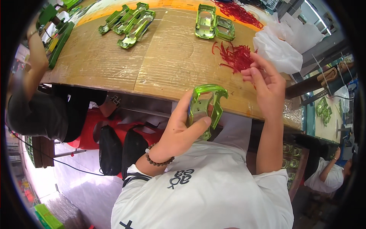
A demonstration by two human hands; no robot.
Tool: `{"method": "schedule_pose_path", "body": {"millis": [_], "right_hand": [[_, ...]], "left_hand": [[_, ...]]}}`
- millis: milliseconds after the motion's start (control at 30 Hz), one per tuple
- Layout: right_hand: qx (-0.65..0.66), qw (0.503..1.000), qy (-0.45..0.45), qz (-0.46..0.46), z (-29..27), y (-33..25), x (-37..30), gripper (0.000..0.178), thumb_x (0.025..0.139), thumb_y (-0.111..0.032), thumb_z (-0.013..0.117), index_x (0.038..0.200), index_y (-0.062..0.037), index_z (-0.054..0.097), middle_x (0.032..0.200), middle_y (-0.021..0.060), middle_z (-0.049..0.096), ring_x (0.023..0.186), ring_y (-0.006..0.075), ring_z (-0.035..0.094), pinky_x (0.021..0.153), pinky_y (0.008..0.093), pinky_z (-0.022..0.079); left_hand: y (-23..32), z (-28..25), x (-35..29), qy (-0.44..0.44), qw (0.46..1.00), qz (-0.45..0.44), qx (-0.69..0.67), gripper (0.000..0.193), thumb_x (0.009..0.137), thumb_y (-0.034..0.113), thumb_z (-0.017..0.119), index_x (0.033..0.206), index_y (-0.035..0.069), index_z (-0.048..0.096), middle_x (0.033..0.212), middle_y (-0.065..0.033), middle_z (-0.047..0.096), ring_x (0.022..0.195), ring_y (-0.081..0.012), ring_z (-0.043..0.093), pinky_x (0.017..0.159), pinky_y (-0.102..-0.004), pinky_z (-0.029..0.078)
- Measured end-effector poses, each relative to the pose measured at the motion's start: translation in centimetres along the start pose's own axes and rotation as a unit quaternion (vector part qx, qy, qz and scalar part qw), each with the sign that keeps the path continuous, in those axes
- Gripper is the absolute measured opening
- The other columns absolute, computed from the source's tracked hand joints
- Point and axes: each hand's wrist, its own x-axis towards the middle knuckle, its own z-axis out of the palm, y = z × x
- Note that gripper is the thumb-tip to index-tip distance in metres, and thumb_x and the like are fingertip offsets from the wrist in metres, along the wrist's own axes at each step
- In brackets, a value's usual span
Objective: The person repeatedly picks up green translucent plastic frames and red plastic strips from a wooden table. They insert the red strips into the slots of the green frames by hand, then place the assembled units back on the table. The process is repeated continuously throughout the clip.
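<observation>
My left hand [179, 129] is wrapped round a shiny green toy car body shell [218, 114], with the thumb across its near side. The shell is held tilted above the table's front edge, its window openings showing. My right hand [267, 78] is raised at the near right side of a pile of thin red strips [237, 57]. Its fingers and thumb are drawn together in a pinch. Whatever lies between those fingertips is too small to make out against the red strips.
More green car shells lie on the table [110, 65]: a cluster [131, 24] at far left and a pair [206, 23] near the middle. Another red heap [242, 15] lies farther back. White plastic bags [280, 45] stand at right. A co-worker's arm [36, 57] reaches in at left.
</observation>
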Motion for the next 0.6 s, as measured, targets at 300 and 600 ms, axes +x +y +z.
{"method": "schedule_pose_path", "body": {"millis": [300, 600], "right_hand": [[0.073, 0.997, -0.006, 0.005, -0.3, 0.2, -5.4, 0.025, 0.079, 0.01, 0.056, 0.103, 0.0048, 0.059, 0.095, 0.0072, 0.057, 0.085, 0.0139, 0.061, 0.077, 0.0244, 0.051], [-0.124, 0.988, -0.01, -0.086, -0.6, -0.1, -6.2, 0.026, 0.068, 0.01, 0.061, 0.091, -0.0011, 0.066, 0.084, 0.0096, 0.061, 0.071, 0.0178, 0.063, 0.064, 0.0256, 0.052]], "left_hand": [[-1.8, 1.9, 3.0, -0.056, 0.97, -0.047, -0.233, 0.063, 0.076, 0.022, 0.056, 0.13, -0.001, 0.032, 0.131, -0.0241, 0.038, 0.1, -0.0292, 0.057, 0.076, -0.0401, 0.053], [-2.7, 2.6, 3.1, -0.09, 0.978, -0.031, -0.184, 0.061, 0.075, 0.026, 0.061, 0.124, -0.001, 0.037, 0.115, -0.0291, 0.05, 0.101, -0.033, 0.056, 0.081, -0.0412, 0.051]]}}
